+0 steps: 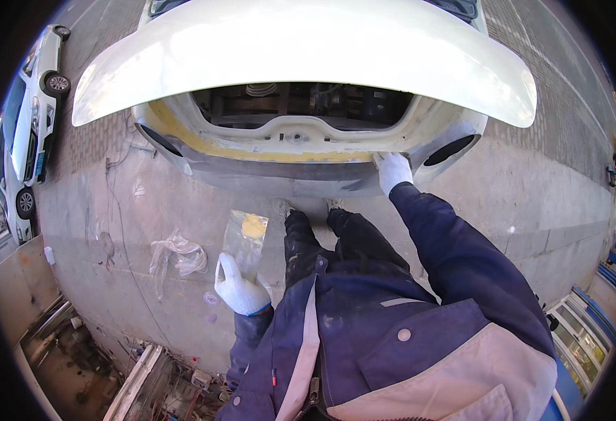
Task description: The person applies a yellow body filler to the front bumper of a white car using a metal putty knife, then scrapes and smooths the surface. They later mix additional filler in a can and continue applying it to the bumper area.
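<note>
Before me is the rear end of a white car with its trunk lid (308,52) raised. A band of yellow filler (280,156) runs along the upper edge of its grey rear panel (273,177). In a white knit glove, my left hand (239,288) grips a flat mixing plate (243,242) that carries a dab of yellow putty (254,225). My right hand (393,170), also gloved, reaches to the right end of the yellow band. Its fingers are closed at the panel's edge, and what they hold, if anything, is hidden.
A crumpled clear plastic sheet (177,257) lies on the concrete floor (125,217) at left, near a thin cable (129,270). Clutter and a pale beam (134,382) fill the lower left. White cars (38,133) stand at far left. A blue-framed window (585,323) is at lower right.
</note>
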### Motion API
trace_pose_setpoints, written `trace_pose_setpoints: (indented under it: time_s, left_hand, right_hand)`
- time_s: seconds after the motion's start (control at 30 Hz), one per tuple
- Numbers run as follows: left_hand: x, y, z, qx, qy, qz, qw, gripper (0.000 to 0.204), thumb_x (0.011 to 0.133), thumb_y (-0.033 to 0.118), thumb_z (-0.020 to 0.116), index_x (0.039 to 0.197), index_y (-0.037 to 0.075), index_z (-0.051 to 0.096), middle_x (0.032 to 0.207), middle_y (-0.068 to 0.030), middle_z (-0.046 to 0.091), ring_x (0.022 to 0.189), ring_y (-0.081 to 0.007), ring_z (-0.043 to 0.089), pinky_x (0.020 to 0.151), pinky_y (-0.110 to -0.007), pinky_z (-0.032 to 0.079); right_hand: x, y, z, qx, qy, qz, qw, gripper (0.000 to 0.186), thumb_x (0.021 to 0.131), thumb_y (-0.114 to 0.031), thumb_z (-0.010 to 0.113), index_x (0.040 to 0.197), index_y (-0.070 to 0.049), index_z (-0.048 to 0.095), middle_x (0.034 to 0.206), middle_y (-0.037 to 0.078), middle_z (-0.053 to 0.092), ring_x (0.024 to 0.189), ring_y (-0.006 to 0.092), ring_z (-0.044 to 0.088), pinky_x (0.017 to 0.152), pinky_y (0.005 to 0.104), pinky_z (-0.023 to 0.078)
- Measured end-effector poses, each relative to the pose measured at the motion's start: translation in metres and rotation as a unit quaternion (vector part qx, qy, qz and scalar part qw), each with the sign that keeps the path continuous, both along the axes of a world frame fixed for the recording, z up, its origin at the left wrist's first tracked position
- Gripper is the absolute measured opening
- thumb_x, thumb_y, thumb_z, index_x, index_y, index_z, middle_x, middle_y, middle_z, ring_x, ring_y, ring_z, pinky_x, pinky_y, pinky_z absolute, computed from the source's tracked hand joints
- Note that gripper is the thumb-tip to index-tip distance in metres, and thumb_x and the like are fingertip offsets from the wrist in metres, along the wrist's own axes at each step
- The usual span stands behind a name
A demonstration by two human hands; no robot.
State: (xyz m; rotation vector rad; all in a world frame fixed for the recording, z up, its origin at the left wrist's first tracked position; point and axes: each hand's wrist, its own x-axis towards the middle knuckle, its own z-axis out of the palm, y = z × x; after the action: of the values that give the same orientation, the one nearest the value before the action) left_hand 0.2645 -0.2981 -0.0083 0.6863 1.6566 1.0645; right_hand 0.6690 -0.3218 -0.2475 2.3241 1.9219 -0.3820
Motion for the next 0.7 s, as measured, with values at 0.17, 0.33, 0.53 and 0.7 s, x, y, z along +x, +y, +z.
trace_pose_setpoints:
  time_s: [0.17,0.33,0.53,0.7]
  left_hand:
    - [-0.004,0.003,-0.002,0.057,0.120,-0.068,0.989,0.040,0.117,0.027,0.057,0.131,-0.010,0.063,0.121,-0.0195,0.071,0.107,-0.0284,0.073,0.093,-0.038,0.061]
    - [-0.014,0.006,-0.008,0.207,0.390,-0.238,0.865,0.034,0.115,0.016,0.058,0.133,-0.012,0.061,0.110,-0.0239,0.071,0.101,-0.0350,0.074,0.086,-0.037,0.058]
    - [-0.008,0.011,-0.010,0.007,-0.131,0.088,0.987,0.035,0.109,0.005,0.059,0.140,-0.011,0.060,0.113,-0.0261,0.072,0.098,-0.0398,0.074,0.086,-0.041,0.059]
    - [-0.011,0.011,-0.009,0.109,0.190,-0.135,0.966,0.050,0.104,-0.004,0.062,0.153,-0.008,0.053,0.123,-0.0284,0.069,0.103,-0.0417,0.071,0.092,-0.041,0.058]
  right_hand:
    - [0.000,-0.021,-0.002,0.005,0.006,0.028,1.000,0.042,0.098,-0.011,0.059,0.138,-0.012,0.073,0.123,0.011,0.076,0.115,0.0343,0.072,0.099,0.0470,0.058]
    - [-0.017,-0.066,0.023,-0.163,0.035,-0.001,0.986,0.045,0.099,-0.011,0.060,0.141,-0.018,0.072,0.126,0.010,0.076,0.115,0.0327,0.073,0.101,0.0470,0.058]
    - [-0.006,-0.005,0.027,-0.043,-0.001,-0.041,0.998,0.034,0.096,-0.012,0.062,0.126,-0.012,0.078,0.114,0.011,0.078,0.111,0.0344,0.074,0.093,0.0478,0.061]
    - [0.004,0.034,0.013,-0.087,-0.028,-0.022,0.996,0.029,0.097,-0.013,0.060,0.119,-0.011,0.080,0.111,0.013,0.077,0.106,0.0366,0.075,0.090,0.0497,0.062]
